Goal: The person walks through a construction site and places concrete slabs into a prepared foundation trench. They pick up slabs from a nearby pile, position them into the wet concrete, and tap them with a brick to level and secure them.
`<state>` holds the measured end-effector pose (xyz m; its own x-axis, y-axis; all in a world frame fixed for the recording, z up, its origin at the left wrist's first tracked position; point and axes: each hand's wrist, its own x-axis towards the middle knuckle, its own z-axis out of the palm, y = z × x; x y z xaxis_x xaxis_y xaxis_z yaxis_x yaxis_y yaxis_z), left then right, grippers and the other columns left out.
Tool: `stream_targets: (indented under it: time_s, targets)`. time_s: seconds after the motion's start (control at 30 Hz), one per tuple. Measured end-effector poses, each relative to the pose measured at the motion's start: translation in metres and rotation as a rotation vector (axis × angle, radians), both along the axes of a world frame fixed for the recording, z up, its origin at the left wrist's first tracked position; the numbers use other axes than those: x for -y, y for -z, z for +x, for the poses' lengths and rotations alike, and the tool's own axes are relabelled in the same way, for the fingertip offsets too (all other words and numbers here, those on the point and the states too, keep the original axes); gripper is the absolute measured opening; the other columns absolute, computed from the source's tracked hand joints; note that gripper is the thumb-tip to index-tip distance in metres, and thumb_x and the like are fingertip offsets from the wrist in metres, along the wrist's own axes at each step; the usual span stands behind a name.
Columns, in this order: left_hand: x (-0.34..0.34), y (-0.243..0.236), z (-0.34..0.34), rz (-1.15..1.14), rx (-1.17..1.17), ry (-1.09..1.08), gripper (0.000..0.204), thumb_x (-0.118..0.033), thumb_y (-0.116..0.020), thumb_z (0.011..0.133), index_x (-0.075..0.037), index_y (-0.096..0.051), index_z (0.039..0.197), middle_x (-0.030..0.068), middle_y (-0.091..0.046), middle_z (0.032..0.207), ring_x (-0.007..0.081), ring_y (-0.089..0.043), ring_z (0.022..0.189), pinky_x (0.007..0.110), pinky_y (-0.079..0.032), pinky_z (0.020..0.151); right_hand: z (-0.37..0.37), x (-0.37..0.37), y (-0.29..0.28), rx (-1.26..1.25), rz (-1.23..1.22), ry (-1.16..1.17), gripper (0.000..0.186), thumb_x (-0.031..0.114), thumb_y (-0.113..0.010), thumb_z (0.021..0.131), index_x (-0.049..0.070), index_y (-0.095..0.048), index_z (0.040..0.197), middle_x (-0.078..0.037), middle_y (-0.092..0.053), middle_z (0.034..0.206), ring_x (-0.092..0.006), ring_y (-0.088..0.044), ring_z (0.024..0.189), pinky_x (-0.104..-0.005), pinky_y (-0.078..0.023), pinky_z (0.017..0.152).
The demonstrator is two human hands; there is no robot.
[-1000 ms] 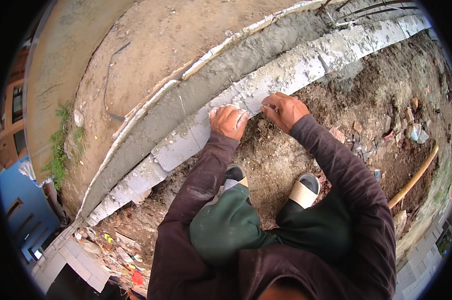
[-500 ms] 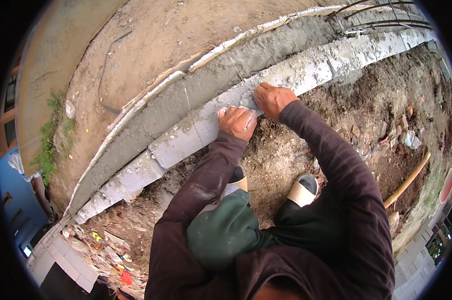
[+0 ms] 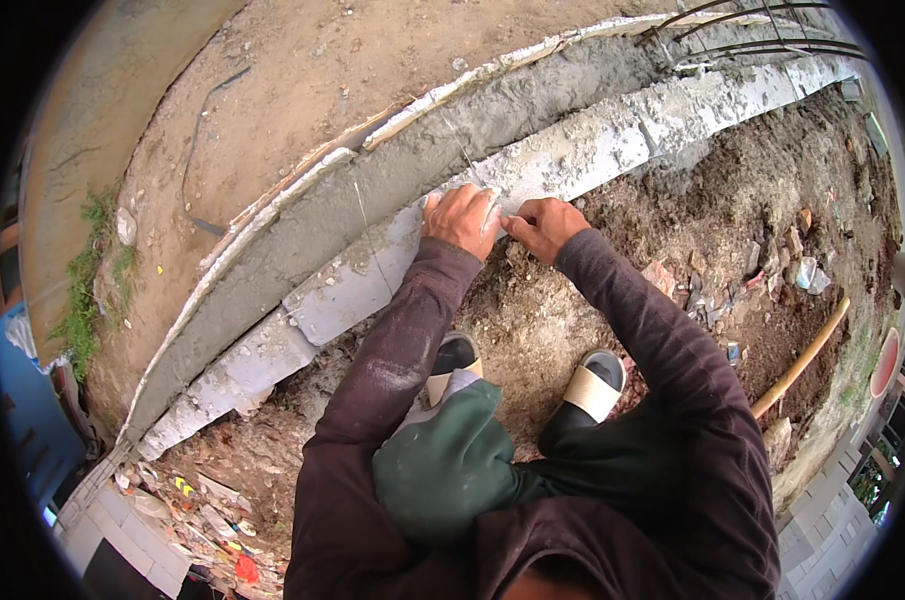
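Observation:
A row of pale grey blocks (image 3: 348, 297), spattered with wet mortar, curves across the view. My left hand (image 3: 463, 220) lies against the blocks with its fingers curled over the top edge. Whatever is under those fingers is hidden. Close to its right, my right hand (image 3: 547, 228) is closed in a pinch at the near face of the blocks. Something small may be between the fingertips of both hands; I cannot make it out. Beyond the blocks runs a channel of wet grey concrete (image 3: 318, 228), crossed by thin wires (image 3: 361, 205).
A pale board edge (image 3: 283, 195) bounds the far side of the concrete. Dark steel bars (image 3: 763, 45) stick out at the upper right. Rubble and litter (image 3: 763, 270) cover the near ground around my sandals (image 3: 595, 388). A wooden handle (image 3: 803, 358) lies at the right.
My left hand has moved up and slightly left, further onto the blocks. My right hand has come down from the top of the blocks to their near side.

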<state>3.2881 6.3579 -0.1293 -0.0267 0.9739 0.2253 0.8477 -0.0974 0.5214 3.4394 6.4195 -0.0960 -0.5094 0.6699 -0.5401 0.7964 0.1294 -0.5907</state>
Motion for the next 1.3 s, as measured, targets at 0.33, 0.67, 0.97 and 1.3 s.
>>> stream_targets:
  time_s: [0.33,0.67,0.97,1.3]
  targets:
    - [0.021,0.013,0.014,0.018,-0.148,0.007,0.012,-0.013,-0.062,0.069,-0.008,-0.057,0.079,0.0033,-0.050,0.076,0.0239,-0.052,0.073,0.048,-0.035,0.074,-0.024,-0.019,0.005,-0.097,0.382,0.051,0.021,0.023,-0.050,0.076,0.005,-0.060,0.075,-0.015,-0.060,0.072,-0.0316,-0.059,0.069,-0.0397,-0.047,0.063]
    - [0.069,0.005,-0.013,0.073,-0.009,0.077,0.026,-0.012,-0.062,0.067,-0.008,-0.059,0.093,0.0059,-0.056,0.087,0.0248,-0.053,0.076,0.042,-0.037,0.072,-0.006,0.020,0.013,-0.345,0.723,-0.316,0.011,0.011,-0.061,0.068,0.007,-0.058,0.078,-0.004,-0.052,0.070,-0.0211,-0.055,0.064,-0.0329,-0.046,0.053]
    - [-0.018,-0.013,-0.012,-0.123,-0.172,0.275,0.018,-0.015,-0.062,0.070,-0.007,-0.056,0.085,0.0049,-0.048,0.079,0.0234,-0.051,0.081,0.041,-0.035,0.076,0.003,0.020,0.022,-0.248,0.655,-0.323,0.008,0.013,-0.055,0.070,0.007,-0.052,0.066,-0.006,-0.053,0.067,-0.0235,-0.055,0.064,-0.0344,-0.047,0.053]
    - [0.015,0.008,-0.003,0.079,-0.185,-0.008,0.012,-0.013,-0.060,0.072,-0.007,-0.052,0.078,0.0053,-0.049,0.075,0.0238,-0.050,0.073,0.039,-0.035,0.066,0.025,-0.012,0.010,-0.236,0.527,-0.053,0.011,0.018,-0.054,0.074,0.008,-0.059,0.072,-0.008,-0.059,0.072,-0.0275,-0.058,0.060,-0.0357,-0.048,0.057]
